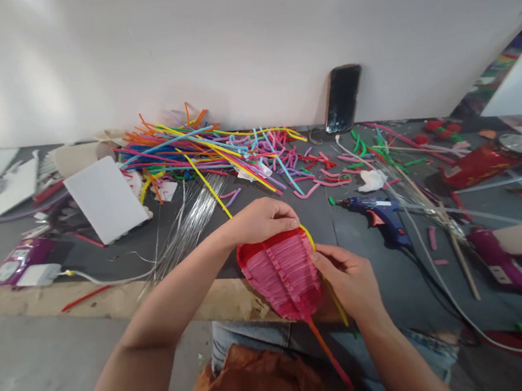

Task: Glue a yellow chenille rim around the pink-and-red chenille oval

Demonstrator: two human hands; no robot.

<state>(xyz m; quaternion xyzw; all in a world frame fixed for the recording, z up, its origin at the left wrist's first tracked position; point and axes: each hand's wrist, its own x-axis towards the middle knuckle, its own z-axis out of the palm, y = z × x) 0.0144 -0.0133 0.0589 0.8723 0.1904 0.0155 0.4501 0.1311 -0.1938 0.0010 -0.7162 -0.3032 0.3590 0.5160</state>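
A pink and red leaf-shaped piece made of pipe cleaners hangs over the table's front edge, its orange-red stem pointing down toward my lap. My left hand is closed over its top edge, thumb and fingers pinching a yellow pipe cleaner against the corner. The yellow length bends down along the right side of the leaf. There my right hand pinches it between thumb and fingers at the rim. A tail of it dangles below the right hand. The left fingertips are partly hidden.
Behind the hands lies a heap of colourful pipe cleaners. A blue glue gun rests at right, near a red can and a trailing white cable. A phone leans on the wall. Left are a white card and thin wires.
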